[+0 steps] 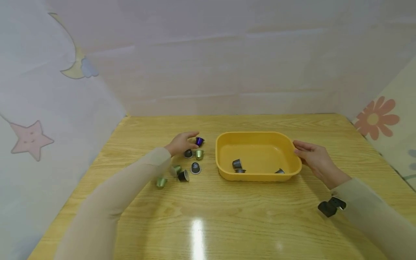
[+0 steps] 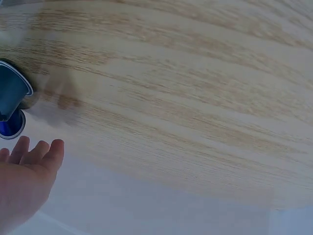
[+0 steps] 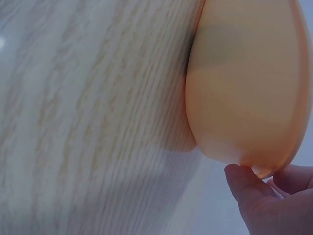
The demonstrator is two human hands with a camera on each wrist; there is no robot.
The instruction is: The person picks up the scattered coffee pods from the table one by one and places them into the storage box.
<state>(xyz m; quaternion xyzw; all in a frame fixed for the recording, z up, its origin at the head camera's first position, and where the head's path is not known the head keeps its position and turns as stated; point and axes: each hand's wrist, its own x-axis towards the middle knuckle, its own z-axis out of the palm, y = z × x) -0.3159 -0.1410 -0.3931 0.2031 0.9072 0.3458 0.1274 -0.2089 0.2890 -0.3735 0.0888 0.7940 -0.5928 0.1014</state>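
My left hand [image 1: 182, 143] reaches over a loose group of coffee capsules, thumb and fingers spread beside a purple capsule [image 1: 199, 141]. In the left wrist view its fingers [image 2: 36, 154] are relaxed, just short of a blue capsule [image 2: 13, 126]. Close by the hand lie a black capsule [image 1: 188, 154] and a green capsule [image 1: 199, 155]. On the right, my right hand [image 1: 314, 159] pinches the rounded end of a yellow plastic tub [image 1: 253, 177] at its rim. Inside the tub are several dark capsules, one of them a grey capsule [image 1: 237, 164].
Nearer the front of the wooden table [image 1: 240, 220] lie more capsules: a grey one [image 1: 195, 168], a black one [image 1: 183, 176] and a green one [image 1: 161, 182]. Printed sheets [image 1: 208, 72] stand around the table's back and sides.
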